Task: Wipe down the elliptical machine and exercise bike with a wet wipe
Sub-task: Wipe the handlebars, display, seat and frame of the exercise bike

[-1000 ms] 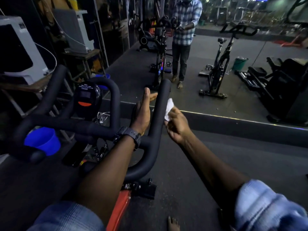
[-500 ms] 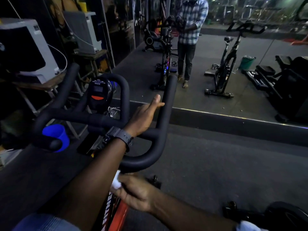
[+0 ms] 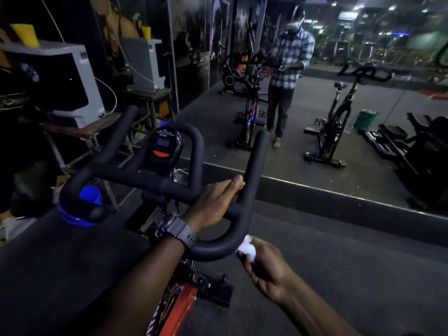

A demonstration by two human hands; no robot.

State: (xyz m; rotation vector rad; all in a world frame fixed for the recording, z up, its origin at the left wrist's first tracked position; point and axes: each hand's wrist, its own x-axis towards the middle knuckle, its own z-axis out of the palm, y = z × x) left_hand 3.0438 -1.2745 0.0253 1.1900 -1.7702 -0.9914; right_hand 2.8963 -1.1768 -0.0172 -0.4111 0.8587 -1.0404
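Wipe (image 3: 247, 249), bunched white, sits pinched in the right hand (image 3: 266, 267) fingers against the outer bend of the bike's right handlebar (image 3: 242, 214). Such a small wad could slip free or skip the bar's underside on the curve. Left hand (image 3: 213, 204) lies over the crossbar, fingers together and curled loosely, wrist straight, steadying the bike
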